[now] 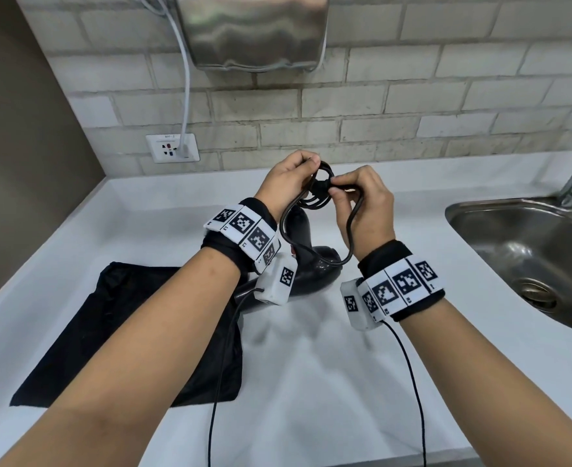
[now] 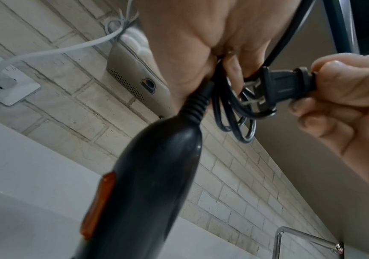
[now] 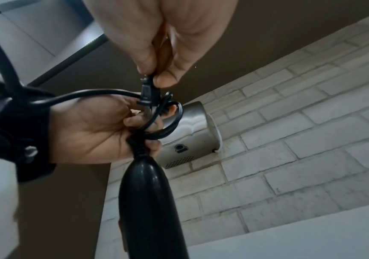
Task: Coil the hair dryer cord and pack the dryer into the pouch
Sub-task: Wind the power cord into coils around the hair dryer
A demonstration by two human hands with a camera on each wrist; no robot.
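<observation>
The black hair dryer [image 1: 306, 261] stands on the white counter with its handle [image 2: 154, 175] pointing up between my wrists. My left hand [image 1: 289, 176] grips several black cord loops [image 2: 234, 119] just above the handle's strain relief. My right hand [image 1: 355, 193] pinches the black two-pin plug [image 2: 288, 84] and holds it against the coil, its pins pointing into the loops. A loose length of cord [image 1: 350, 230] hangs from the plug down past my right wrist. The black pouch [image 1: 116, 328] lies flat on the counter under my left forearm.
A steel sink [image 1: 534, 254] with a tap sits at the right. On the brick wall hang a metal hand dryer [image 1: 254, 28] and a socket plate [image 1: 171, 148] with a white cable plugged in. A brown wall closes the left side.
</observation>
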